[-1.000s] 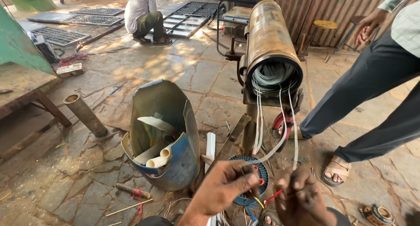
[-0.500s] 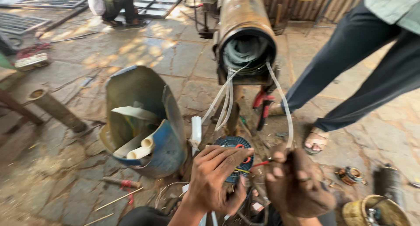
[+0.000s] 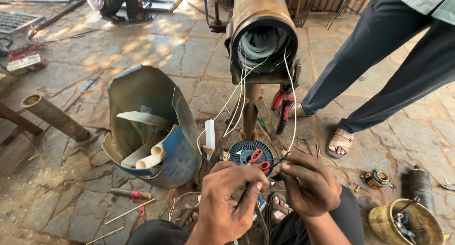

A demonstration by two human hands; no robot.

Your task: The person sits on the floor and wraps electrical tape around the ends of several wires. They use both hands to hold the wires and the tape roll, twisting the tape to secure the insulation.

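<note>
White wires (image 3: 292,107) pinched by both hands: left hand (image 3: 227,197), right hand (image 3: 308,186), close together

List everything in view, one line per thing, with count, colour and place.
Motor cylinder: one, rusty brown, on a stand, top centre.
Lead wires: several, white, hanging from the cylinder to the hands.
Cut drum: one, blue, left of centre, holding pale rolled sheets.
Round disc: one, dark blue, on the floor before the hands.
Scissors: one, red handles, on the disc.
Pipe: one, rusty, lying at left.
Bucket: one, yellowish, bottom right.
Standing person: one, dark trousers, right.
Crouching person: one, top left.
Left hand: grip on wire ends.
Right hand: pinching a wire.
</note>
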